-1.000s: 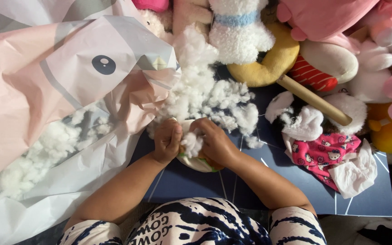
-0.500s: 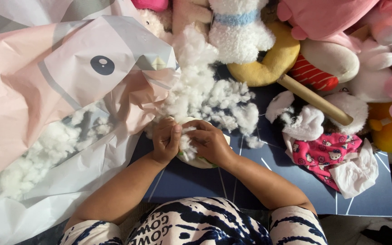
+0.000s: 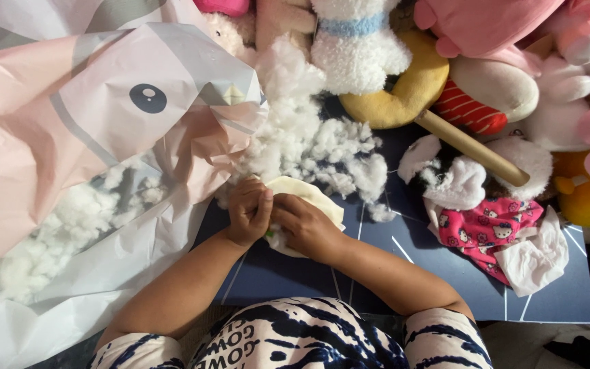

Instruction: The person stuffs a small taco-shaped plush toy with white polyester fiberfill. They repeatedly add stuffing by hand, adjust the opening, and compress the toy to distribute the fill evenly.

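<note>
Pinching a cream fabric piece (image 3: 308,198), left hand (image 3: 248,213) and right hand (image 3: 303,225) meet, fingers apparently clamped; loose white stuffing (image 3: 308,147) lies beyond.

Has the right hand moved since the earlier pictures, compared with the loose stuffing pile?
Yes, slightly. The right hand slid left and a little nearer the person, away from the stuffing pile, and now meets the left hand on the cream piece.

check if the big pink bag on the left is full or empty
Partly full: white stuffing shows through the pink plastic bag, filling only its lower part; the rest lies flat and crumpled.
</note>
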